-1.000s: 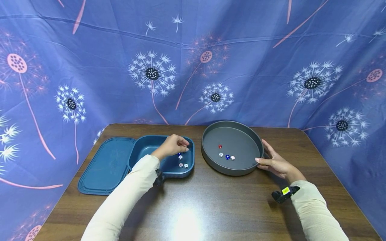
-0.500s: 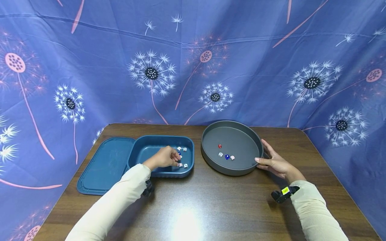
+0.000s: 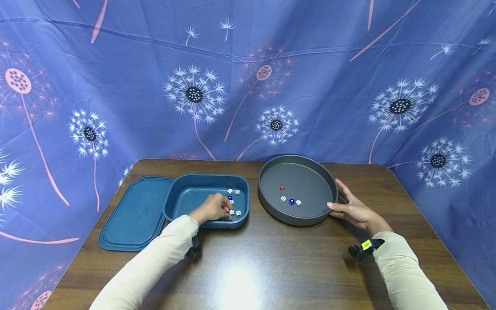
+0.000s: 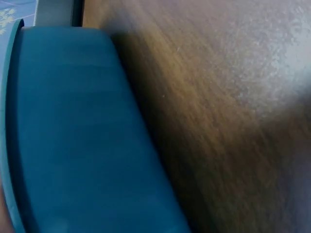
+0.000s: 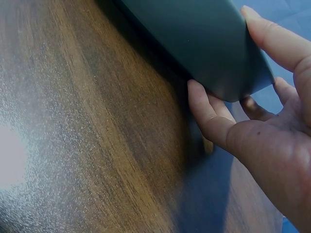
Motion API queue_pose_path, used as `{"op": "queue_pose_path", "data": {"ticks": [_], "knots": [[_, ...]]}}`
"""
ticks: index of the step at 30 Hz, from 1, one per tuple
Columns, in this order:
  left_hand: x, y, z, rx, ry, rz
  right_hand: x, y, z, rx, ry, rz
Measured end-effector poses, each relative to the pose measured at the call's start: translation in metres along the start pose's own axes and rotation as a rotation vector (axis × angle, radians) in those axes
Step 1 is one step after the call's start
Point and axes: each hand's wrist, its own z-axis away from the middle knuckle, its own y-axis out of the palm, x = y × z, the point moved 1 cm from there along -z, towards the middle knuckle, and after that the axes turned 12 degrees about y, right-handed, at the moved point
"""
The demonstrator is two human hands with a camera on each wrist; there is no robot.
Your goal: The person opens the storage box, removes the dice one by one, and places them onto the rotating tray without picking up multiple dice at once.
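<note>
L hand (image 3: pixel 214 207) nr dice (image 3: pixel 238 213) in tub (image 3: pixel 224 224), hold unclr; R hand (image 3: pixel 354 212) grips pan (image 3: pixel 306 178).

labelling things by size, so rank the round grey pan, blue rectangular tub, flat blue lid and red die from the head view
1. round grey pan and blue rectangular tub: too alike to rank
2. flat blue lid, somewhat smaller
3. red die, clearly smallest

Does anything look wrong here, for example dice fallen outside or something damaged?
Nothing stands out. The visible dice lie inside the blue container or the round gray pan, and I see no spill or damage. The blue lid lies beside the container. The left hand hides part of its inside.
</note>
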Motion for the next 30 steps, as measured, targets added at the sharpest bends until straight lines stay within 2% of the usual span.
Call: {"op": "queue_pose_path", "data": {"ticks": [5,18,30], "knots": [[0.0,0.0038,-0.0011,-0.011,-0.004,-0.029,-0.0001,-0.0003,-0.0005,-0.002,0.0,0.005],[0.001,0.0051,-0.0023,-0.025,-0.012,-0.024,-0.0013,-0.0009,-0.002,0.0,-0.013,0.009],[-0.0001,-0.0013,0.0022,-0.018,-0.004,-0.025,-0.0014,-0.0006,-0.0014,0.0,-0.019,0.007]]}}
